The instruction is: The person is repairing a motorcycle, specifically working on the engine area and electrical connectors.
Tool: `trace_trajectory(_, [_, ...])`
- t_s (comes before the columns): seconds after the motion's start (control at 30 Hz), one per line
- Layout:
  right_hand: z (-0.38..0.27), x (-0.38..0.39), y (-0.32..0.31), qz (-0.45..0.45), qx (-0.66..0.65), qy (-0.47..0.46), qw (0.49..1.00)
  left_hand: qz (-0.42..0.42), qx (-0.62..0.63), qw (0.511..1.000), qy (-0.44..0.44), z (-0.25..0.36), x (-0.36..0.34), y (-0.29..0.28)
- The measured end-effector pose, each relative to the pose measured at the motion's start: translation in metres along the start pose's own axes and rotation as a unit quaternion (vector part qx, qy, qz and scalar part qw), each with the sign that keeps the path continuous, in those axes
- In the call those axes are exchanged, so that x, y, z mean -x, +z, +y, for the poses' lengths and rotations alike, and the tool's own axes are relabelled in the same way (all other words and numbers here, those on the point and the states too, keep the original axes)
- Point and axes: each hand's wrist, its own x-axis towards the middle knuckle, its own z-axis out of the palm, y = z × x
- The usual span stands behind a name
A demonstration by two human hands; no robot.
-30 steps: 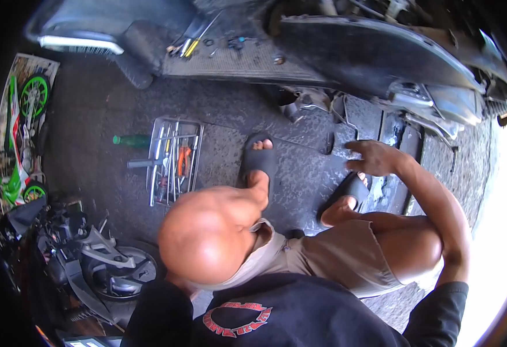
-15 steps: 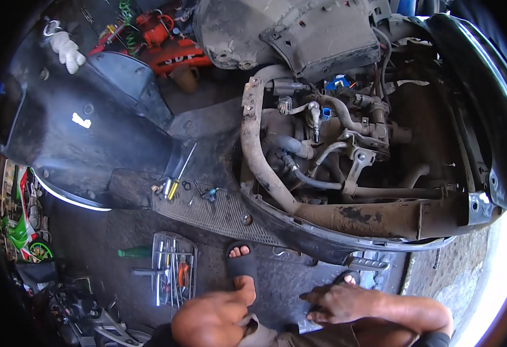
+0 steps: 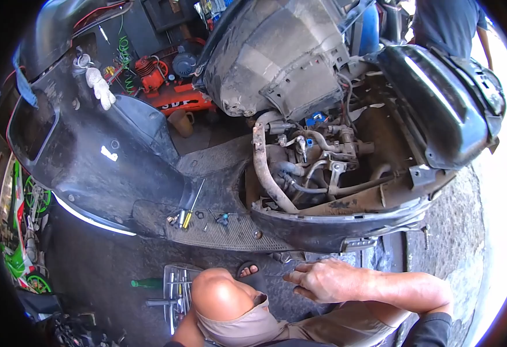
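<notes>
My right hand (image 3: 326, 280) hangs over my right thigh with its fingers loosely spread and nothing in them. It is nearest the side of a partly stripped black scooter, below its folding footrest (image 3: 359, 245). At the lower edge, beside my raised left knee, a bit of my left forearm (image 3: 187, 331) shows; my left hand is hidden. The scooter's dusty engine bay (image 3: 317, 168) lies exposed, with hoses, brackets and a blue connector (image 3: 309, 142). On the footboard (image 3: 230, 236) rest a yellow-handled screwdriver (image 3: 187, 220) and several small parts.
A clear tray of tools (image 3: 175, 272) lies on the floor by my left knee, next to a green bottle (image 3: 147, 283). The lifted grey storage bucket (image 3: 276, 63) tilts above the engine. Behind stands a red compressor (image 3: 187, 99). Another person (image 3: 447, 26) stands at the far right.
The view has tilted up, showing more of the scooter's far side and another person. My left knee now covers part of the tool tray. My right hand stays empty near my thigh.
</notes>
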Motion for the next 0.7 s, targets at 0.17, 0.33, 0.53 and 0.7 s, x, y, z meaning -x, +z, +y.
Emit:
trace_trajectory(0.17, [-0.039, 0.013, -0.026, 0.132, -0.006, 0.007, 0.991, 0.465, 0.346, 0.725, -0.373, -0.139, 0.021, 0.080])
trace_trajectory(0.33, [-0.070, 0.026, -0.043, 0.144, 0.024, 0.023, 0.989, 0.408, 0.396, 0.789, -0.234, -0.108, -0.030, -0.100])
trace_trajectory(0.53, [-0.091, 0.036, -0.059, 0.187, 0.015, 0.056, 0.981, 0.388, 0.315, 0.866, -0.004, -0.063, -0.131, -0.170])
trace_trajectory(0.7, [-0.074, 0.034, -0.044, 0.202, -0.048, 0.016, 0.978, 0.394, 0.070, 0.916, 0.034, -0.049, -0.194, -0.173])
